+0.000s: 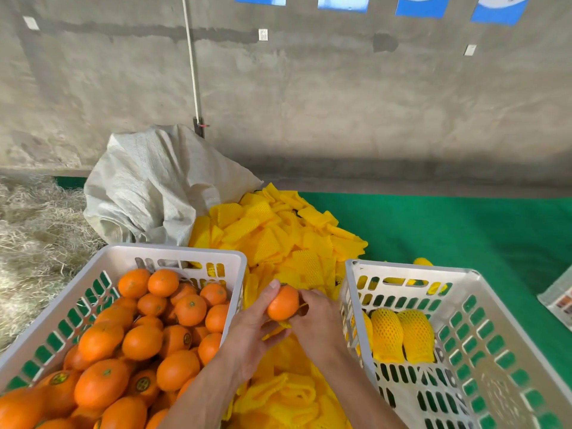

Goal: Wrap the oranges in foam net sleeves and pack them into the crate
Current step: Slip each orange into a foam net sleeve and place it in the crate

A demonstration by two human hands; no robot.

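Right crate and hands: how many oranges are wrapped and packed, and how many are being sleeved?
Wrapped oranges in right crate: 3, one partly hidden
Bare orange held in left hand and right hand: 1
Total: 4

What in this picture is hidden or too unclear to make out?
Head view only:
- Sleeve under the held orange: mostly covered by the right hand and left hand.
- Left crate: lower oranges buried; bottom edge cuts it off.
- Right crate: near end cut off.
- Blue posters: cropped by the top edge.
- Box: cut by the right edge, blurred.
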